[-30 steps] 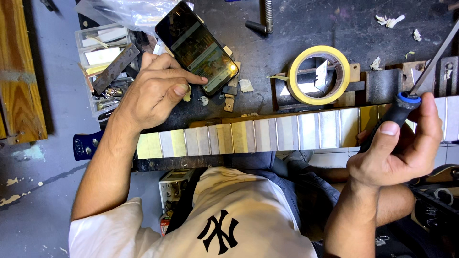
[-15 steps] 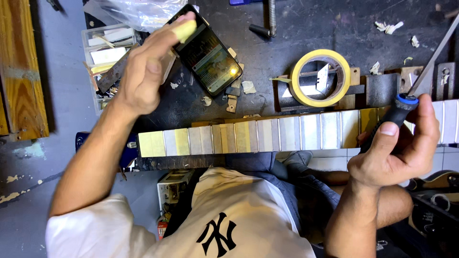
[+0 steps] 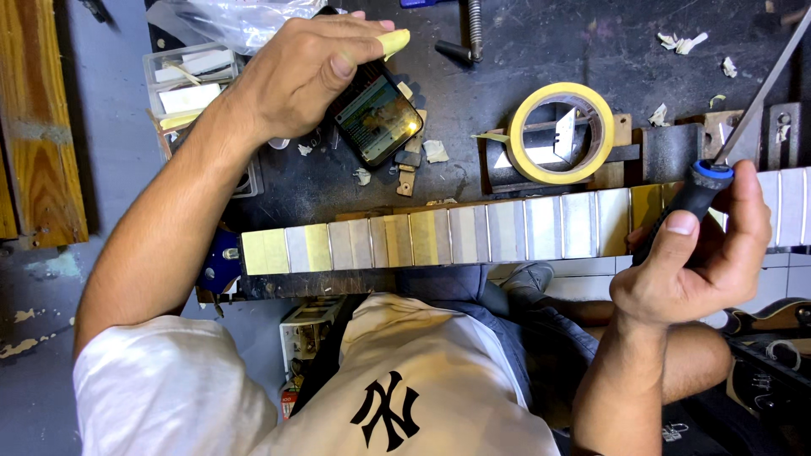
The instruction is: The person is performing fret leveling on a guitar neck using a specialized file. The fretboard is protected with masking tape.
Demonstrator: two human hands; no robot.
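Our left hand (image 3: 300,76) rests curled on the phone (image 3: 376,118) beyond the long taped guitar neck (image 3: 507,232) lying crosswise on the bench (image 3: 541,51), while our right hand (image 3: 697,262) grips a file (image 3: 743,118) at its far end.

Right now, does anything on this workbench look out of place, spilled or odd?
Small pale scraps lie scattered on the dark bench, most near the phone under the left hand, some at the top right. That hand's forefinger has a yellow wrap on its tip. The right hand holds a blue-collared tool. Nothing looks broken.
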